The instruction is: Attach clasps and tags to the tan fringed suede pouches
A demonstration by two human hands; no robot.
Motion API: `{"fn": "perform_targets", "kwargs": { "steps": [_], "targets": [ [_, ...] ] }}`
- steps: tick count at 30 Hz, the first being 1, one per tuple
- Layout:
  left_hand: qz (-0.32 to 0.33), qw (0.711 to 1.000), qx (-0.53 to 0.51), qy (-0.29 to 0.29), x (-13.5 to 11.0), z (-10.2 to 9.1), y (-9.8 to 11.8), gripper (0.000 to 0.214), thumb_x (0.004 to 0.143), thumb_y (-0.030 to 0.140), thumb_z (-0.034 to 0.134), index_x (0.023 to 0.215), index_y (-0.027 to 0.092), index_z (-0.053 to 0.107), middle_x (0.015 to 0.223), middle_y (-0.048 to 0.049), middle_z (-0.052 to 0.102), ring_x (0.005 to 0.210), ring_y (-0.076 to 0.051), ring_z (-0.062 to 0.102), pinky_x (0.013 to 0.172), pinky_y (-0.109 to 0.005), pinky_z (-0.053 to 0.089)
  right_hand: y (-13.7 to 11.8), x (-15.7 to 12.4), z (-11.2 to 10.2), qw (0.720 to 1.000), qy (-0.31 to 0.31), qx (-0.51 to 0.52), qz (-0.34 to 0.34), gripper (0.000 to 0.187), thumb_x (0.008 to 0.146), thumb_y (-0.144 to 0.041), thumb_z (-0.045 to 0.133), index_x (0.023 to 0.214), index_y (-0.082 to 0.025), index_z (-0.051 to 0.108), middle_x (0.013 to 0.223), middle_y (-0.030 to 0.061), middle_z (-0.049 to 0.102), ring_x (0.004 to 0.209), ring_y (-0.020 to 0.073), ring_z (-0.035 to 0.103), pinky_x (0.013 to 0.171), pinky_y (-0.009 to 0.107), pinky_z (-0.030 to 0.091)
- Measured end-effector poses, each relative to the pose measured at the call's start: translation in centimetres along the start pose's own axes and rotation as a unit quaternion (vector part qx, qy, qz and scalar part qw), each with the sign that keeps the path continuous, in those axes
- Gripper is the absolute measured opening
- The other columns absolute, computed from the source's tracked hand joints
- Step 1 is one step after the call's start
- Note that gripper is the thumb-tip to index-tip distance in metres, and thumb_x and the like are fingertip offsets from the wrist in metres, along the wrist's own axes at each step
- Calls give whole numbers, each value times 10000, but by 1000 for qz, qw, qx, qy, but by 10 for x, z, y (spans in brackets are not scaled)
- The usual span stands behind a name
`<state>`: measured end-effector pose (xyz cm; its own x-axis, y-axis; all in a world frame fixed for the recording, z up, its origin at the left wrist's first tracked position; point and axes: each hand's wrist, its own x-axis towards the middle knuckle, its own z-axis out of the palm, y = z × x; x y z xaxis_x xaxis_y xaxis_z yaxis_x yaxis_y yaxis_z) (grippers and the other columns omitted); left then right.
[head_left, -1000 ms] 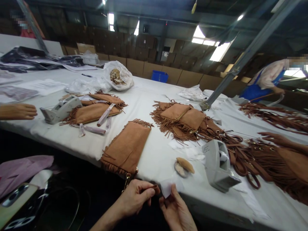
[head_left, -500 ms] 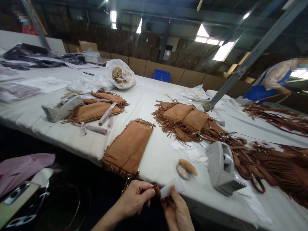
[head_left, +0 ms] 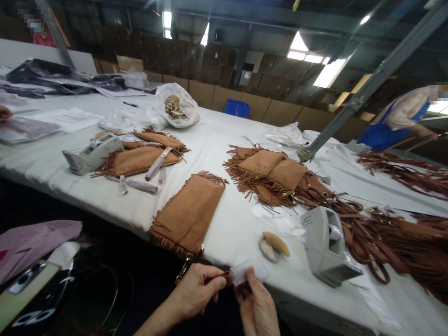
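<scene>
strap (head_left: pixel 228 278) of brown leather is pinched by the left hand (head_left: pixel 196 289), its end poking toward the right hand (head_left: pixel 258 298), which has a thin white sheet (head_left: pixel 241 272) nipped between thumb and fingers. strap end and sheet meet right by the near edge of the table (head_left: pixel 105 196); whether they are stuck together, i cannot tell. the sheet looks flimsy, so a hard pull or twist could crease or tear it, and a loose pinch might let the strap slip. a tug might also drag the fringed pouch (head_left: pixel 192 212), whose near end reaches that edge, a metal clip (head_left: pixel 185 265) hanging beside it. to the right, the tin (head_left: pixel 269 255) and grey tape holder (head_left: pixel 325 247) stand near the edge, where a stray elbow might knock them. bare cloth between pouch and bag pile (head_left: pixel 271 168) gives some sideways room.
</scene>
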<state>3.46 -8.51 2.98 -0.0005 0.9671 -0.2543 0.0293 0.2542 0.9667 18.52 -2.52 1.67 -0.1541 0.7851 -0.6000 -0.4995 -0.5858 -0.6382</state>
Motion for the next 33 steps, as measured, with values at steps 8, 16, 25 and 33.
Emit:
{"fn": "perform_targets", "kwargs": {
  "steps": [8,16,25,33],
  "targets": [
    [2,1000,8,1,0,-3,-2,350,873,426,482,780,144,668,536,46,529,321,-45,400,319,-149,258,2,-3,8,998,-31,-46,-21,359,529,-395,878,747,-152,731,771,20,735,745,150,635,695,246,533],
    [10,999,49,12,-4,-2,5,257,873,315,466,796,149,647,612,16,641,408,-71,480,402,-173,320,16,2,-4,981,14,-150,-125,404,525,-463,851,749,-145,741,793,45,755,880,227,657,838,306,515],
    [85,991,106,5,-6,-10,7,734,839,197,512,1477,142,153,743,4,724,577,-128,563,574,-232,391,3,-17,9,952,-46,-257,-160,426,559,-488,823,805,-144,777,774,85,759,832,267,683,773,324,541],
    [129,980,139,-57,-3,-15,26,750,869,224,501,1496,169,92,818,-16,725,637,-140,561,599,-232,378,-12,-27,4,931,-54,-298,-204,365,524,-478,848,709,-174,767,697,80,749,683,248,690,661,315,563]
  ]
}}
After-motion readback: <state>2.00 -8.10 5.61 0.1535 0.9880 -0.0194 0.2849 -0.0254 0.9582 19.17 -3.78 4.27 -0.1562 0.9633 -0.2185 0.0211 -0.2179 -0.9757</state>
